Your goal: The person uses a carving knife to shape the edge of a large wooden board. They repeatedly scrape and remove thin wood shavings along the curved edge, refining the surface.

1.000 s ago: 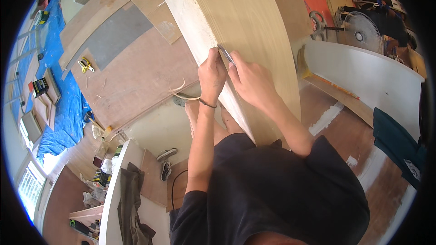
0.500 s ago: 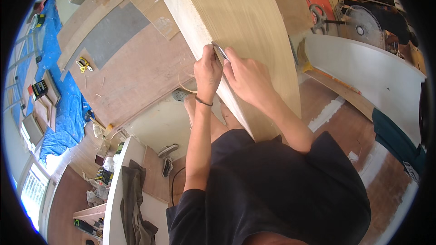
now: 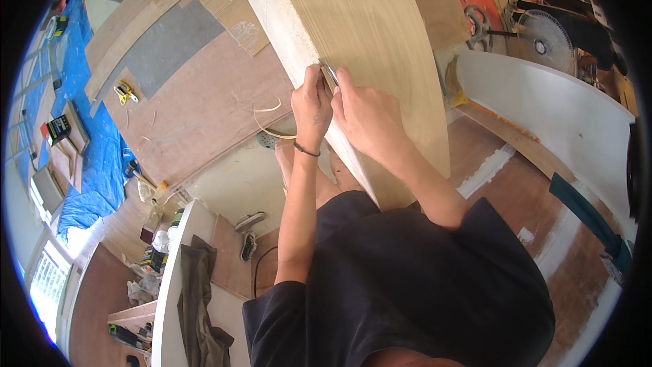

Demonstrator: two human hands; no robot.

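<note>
While the right hand (image 3: 370, 114) grips a slim knife-like tool (image 3: 329, 72) at the edge of the wood-grained panel (image 3: 370, 34), the left hand (image 3: 312, 107) sits closed beside its tip, so I'd keep strokes shallow, fingers clear.

a black short-sleeved shirt (image 3: 414, 278), seemingly dark shorts (image 3: 344, 211) and a thin dark left wristband (image 3: 306, 151) are worn.

No lettering, number or sign is legible. Pale marks on the brown board (image 3: 246, 29) cannot be resolved; printing on the black-and-red box (image 3: 58, 128) and the black-and-yellow box (image 3: 153, 259) is too small to read.
</note>
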